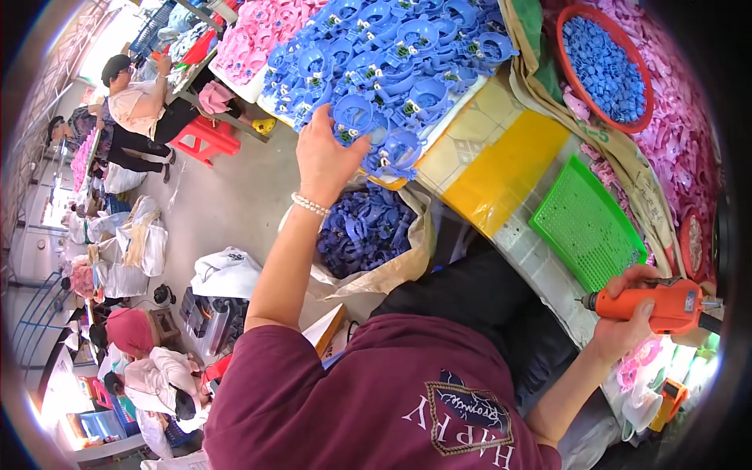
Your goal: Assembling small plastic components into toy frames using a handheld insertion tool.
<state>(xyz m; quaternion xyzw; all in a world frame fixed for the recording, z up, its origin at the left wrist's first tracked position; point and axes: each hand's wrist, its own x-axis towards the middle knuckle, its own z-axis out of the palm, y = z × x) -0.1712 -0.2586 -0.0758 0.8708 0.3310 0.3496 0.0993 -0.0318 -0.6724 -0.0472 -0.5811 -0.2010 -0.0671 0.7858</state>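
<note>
My left hand (330,154) reaches over the near edge of a heap of blue plastic parts (415,35), thumb and fingers apart. Each part has a round ring and small white and green bits. One blue part (352,113) lies right at my fingertips; whether I touch it I cannot tell. Off to the right, my right hand (627,313) is wrapped round an orange electric screwdriver (654,305), its bit pointing left. Just beyond that hand lies a green perforated tray (587,223) with small dark specks in it.
An open sack of dark blue parts (364,231) stands below the table. Pink parts (258,35) lie beside the blue heap. At the right are a red basin (646,117) of small blue pieces and a pink pile (681,149). Other people (133,102) and a red stool (205,139) are at left.
</note>
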